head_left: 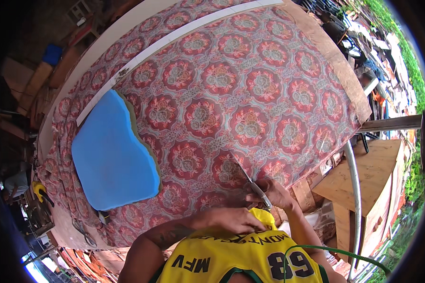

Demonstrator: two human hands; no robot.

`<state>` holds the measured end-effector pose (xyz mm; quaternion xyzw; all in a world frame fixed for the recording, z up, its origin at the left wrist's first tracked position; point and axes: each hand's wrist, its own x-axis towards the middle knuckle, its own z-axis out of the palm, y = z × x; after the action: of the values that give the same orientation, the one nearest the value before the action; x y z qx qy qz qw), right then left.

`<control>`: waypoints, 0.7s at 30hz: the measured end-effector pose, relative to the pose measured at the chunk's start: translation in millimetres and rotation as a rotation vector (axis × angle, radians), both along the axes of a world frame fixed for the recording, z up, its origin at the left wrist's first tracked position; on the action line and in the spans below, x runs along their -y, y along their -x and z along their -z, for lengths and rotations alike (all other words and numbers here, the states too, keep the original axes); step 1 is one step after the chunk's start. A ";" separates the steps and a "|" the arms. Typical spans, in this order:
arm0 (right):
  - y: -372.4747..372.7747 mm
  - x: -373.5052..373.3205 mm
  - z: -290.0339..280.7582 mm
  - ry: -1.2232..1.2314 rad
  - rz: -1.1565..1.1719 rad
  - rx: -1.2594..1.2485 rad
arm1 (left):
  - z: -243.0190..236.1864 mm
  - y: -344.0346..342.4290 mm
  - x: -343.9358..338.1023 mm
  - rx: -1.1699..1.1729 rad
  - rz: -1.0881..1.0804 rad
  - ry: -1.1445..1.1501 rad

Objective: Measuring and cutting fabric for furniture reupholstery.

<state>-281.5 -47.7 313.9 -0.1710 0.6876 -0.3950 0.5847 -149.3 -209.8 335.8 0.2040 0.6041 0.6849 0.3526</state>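
My right hand [275, 194] is closed around a knife [260, 194] with a long, thin blade. The blade points up and to the left, over the patterned cloth. Close beside it, in front of my chest, my left hand [238, 220] has its fingers bent on the yellow jersey [262, 217], gripping a bunched fold of it. Red and grey floral fabric [212, 111] covers the large table. On its left side lies a blue foam piece [113, 155] with one wavy edge and a darker layer showing beneath that edge.
A long pale straightedge [174, 33] crosses the fabric's far side. Bare board [330, 56] shows along the right edge. A wooden cabinet [370, 174] and a curved metal pipe [354, 179] stand at the right. Scissors [84, 234] lie near the left corner; a green cord [335, 252] hangs at lower right.
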 end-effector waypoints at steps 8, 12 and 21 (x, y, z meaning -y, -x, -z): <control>1.3 2.3 -7.5 -0.076 0.005 -0.015 | 19.0 137.1 189.7 -0.239 -1.134 0.459; -5.2 6.9 -5.4 0.001 -0.046 -0.130 | 67.2 193.0 296.7 -0.529 -1.549 1.128; 2.1 -1.2 2.1 -0.026 -0.065 -0.129 | 105.6 210.4 301.8 -0.741 -1.313 1.473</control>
<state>-283.6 -46.5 311.8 -0.2105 0.7232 -0.3550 0.5538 -359.7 -511.6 230.1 -0.2313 0.9329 0.0999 -0.2573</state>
